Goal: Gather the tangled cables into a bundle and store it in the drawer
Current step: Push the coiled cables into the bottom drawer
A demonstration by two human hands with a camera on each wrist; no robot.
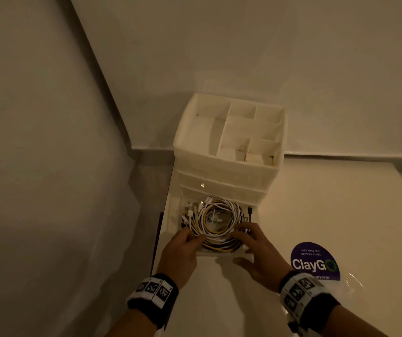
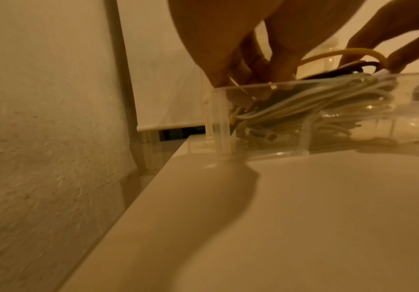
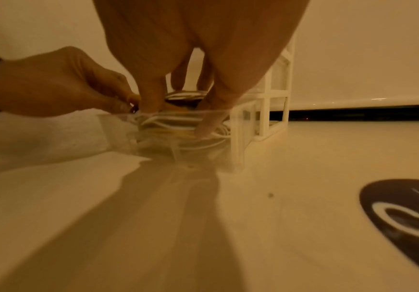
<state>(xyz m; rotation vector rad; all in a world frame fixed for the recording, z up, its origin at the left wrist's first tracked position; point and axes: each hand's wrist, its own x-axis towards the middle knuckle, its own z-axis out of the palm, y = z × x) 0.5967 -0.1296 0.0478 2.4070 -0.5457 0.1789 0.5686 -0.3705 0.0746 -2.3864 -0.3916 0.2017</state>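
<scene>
A coiled cable bundle of white, yellow and black leads lies in the pulled-out clear bottom drawer of a white organizer. My left hand reaches over the drawer's near left corner and pinches strands of the bundle with curled fingers. My right hand lays fairly straight fingers on the coil's near right side, its thumb outside the drawer front. In the left wrist view my left hand's fingers dip past the clear drawer rim onto the cables. A black plug stands at the drawer's right side.
The white organizer has a compartmented top tray and two shut drawers above the open one. It stands at the table's back left corner, against the walls. A purple round "ClayGo" sticker lies on the table right of my right wrist.
</scene>
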